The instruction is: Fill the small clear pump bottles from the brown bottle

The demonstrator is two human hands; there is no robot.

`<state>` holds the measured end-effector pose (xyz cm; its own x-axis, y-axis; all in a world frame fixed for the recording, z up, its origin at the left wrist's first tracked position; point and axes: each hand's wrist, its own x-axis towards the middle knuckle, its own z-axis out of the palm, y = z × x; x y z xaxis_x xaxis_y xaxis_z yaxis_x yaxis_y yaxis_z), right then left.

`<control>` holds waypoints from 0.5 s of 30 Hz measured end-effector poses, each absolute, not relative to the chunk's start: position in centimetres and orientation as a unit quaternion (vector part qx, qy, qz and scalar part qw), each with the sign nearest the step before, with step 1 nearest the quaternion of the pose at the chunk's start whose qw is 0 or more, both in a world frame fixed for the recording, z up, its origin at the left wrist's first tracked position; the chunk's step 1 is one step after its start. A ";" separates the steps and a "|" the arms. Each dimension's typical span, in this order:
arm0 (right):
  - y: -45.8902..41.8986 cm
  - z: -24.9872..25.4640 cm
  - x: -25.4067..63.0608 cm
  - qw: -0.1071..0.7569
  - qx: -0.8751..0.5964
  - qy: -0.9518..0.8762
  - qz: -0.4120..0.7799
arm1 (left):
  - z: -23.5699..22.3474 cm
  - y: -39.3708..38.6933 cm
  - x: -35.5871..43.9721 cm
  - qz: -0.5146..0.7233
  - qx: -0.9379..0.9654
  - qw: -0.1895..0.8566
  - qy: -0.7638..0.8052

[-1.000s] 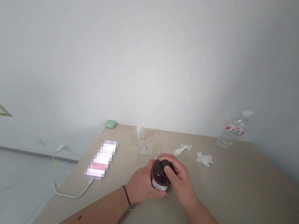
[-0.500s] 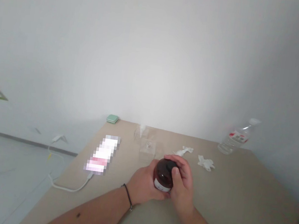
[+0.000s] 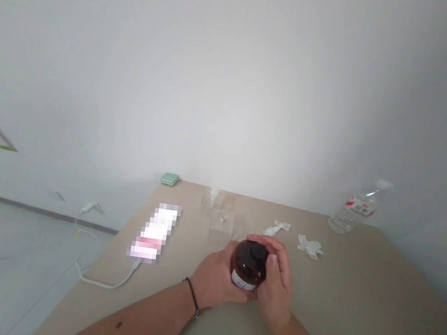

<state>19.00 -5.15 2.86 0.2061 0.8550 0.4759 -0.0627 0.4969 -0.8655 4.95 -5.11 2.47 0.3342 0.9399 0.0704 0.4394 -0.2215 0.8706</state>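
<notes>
My left hand (image 3: 214, 273) and right hand (image 3: 277, 289) are both closed around a dark amber glass bottle (image 3: 247, 263), which has a black cap (image 3: 255, 250) and a white label (image 3: 241, 281). The bottle sits between my hands at about 12 o'clock from my chest. My left hand cups it from the 9 o'clock side, with a black cord bracelet (image 3: 192, 296) at the wrist. My right hand wraps it from 3 o'clock, its fingers (image 3: 274, 263) curled up towards the cap. The bottle's long axis stands roughly upright, and both hands are about equally close to it. I can't tell whether its base touches the beige tabletop (image 3: 358, 303).

Beyond it, at 11 o'clock, stands a clear square plastic box (image 3: 222, 226). A crumpled white glove (image 3: 310, 247) lies at 1 o'clock, and a clear plastic water bottle (image 3: 358, 207) stands farther off at 1 o'clock.
</notes>
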 end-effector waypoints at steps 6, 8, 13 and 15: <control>-5.3 3.1 18.9 0.671 -0.387 -0.530 0.345 | 2.3 -5.1 4.9 0.319 0.712 0.396 0.485; -5.3 3.1 18.9 0.676 -0.392 -0.513 0.354 | 2.1 -5.1 4.9 0.322 0.714 0.393 0.482; -5.2 3.1 18.9 0.678 -0.361 -0.538 0.347 | 1.9 -5.1 4.9 0.330 0.713 0.394 0.478; -5.2 3.1 18.9 0.674 -0.370 -0.537 0.347 | 1.8 -5.1 4.9 0.330 0.712 0.395 0.478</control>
<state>18.91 -5.20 3.15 0.1825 0.8645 0.4682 -0.0704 0.4865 -0.8708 4.95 -5.12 1.79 0.3255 0.9411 0.0917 0.4194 -0.2306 0.8780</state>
